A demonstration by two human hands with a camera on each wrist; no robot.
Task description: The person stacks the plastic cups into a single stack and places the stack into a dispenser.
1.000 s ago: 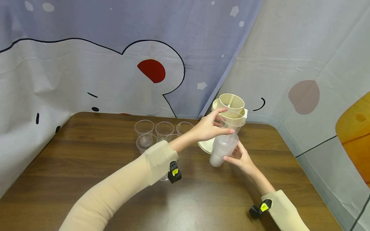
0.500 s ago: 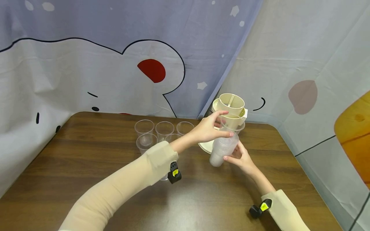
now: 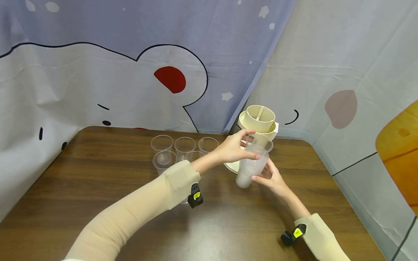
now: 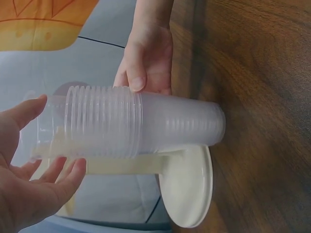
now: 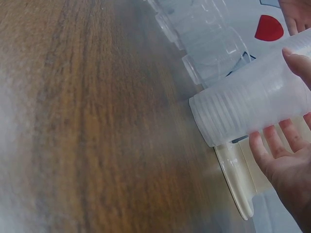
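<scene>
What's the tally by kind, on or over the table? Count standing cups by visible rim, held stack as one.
Standing clear cups: 5 (a further clear base below the left sleeve not counted)
Held cup stack, top cup included: 1
Cream-coloured device: 1
Black wrist cameras: 2
Hands (left hand, right hand): 2
Total: 11
</scene>
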